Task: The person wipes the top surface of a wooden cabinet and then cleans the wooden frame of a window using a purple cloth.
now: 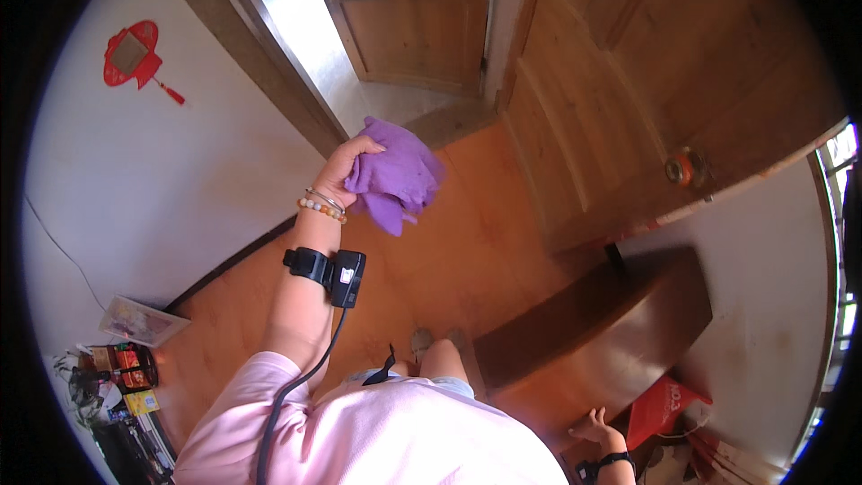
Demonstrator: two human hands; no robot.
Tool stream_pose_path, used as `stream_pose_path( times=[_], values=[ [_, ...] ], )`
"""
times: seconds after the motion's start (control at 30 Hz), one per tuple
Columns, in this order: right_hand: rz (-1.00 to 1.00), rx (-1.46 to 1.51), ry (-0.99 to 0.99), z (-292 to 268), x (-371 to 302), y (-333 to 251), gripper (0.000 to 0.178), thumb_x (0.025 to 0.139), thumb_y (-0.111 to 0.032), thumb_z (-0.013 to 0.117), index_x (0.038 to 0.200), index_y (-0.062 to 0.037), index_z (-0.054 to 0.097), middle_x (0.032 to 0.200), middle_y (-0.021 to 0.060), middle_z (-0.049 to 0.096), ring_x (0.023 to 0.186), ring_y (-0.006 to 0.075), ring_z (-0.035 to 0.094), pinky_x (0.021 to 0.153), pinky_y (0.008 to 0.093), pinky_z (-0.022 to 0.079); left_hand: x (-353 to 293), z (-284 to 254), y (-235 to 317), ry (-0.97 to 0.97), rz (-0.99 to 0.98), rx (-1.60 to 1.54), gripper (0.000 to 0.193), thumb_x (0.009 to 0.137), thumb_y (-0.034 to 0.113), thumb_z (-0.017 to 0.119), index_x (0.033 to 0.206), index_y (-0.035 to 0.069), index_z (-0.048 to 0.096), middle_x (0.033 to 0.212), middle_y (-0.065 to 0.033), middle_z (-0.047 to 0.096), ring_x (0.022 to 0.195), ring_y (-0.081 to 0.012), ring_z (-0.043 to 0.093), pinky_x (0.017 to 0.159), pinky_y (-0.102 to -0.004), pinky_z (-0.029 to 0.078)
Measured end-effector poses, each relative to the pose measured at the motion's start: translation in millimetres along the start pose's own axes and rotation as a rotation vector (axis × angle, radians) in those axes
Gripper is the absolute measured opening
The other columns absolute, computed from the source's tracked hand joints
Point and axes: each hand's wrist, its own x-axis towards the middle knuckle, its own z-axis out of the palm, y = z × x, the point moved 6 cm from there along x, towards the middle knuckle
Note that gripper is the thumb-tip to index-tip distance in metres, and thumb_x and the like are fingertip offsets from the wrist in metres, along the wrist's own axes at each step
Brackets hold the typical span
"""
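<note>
In front of me my left hand grips a crumpled purple cloth, its loose folds hanging past the fingers over the orange floor. At the lower right, my right hand has its fingers apart and holds nothing. It is at the near edge of a curved brown wooden piece of furniture; whether it touches the wood I cannot tell. Beyond the cloth is an open doorway with a wooden door.
A large wooden door with a round knob stands at the right. A red bag-like item lies near my right hand. On the left are a white wall with a red ornament, a leaning picture and assorted small items.
</note>
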Motion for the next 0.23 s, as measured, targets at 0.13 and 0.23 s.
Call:
stream_pose_path(
  times=[0.13,0.23],
  values=[
    [0.138,0.178,-0.016,-44.1,-3.9,-26.4,0.087,0.068,-0.057,0.056,0.128,-0.0019,0.025,0.136,0.0142,0.021,0.118,0.0299,0.031,0.094,0.0411,0.031,63.0,-12.1,46.5,-0.053,0.004,-0.08,0.022,0.071,0.007,0.055,0.091,-0.003,0.052,0.087,-0.0106,0.057,0.078,-0.0189,0.057,0.074,-0.0305,0.047],
    [0.326,0.509,-0.337,-97.5,-1.9,-63.2,0.076,0.072,-0.055,0.053,0.123,-0.0009,0.036,0.125,0.0155,0.04,0.113,0.0304,0.038,0.09,0.0433,0.034,95.6,-30.0,80.0,0.054,0.081,-0.06,0.021,0.071,0.004,0.055,0.09,-0.002,0.053,0.086,-0.0102,0.058,0.077,-0.0197,0.057,0.072,-0.0296,0.048]
  ],
)
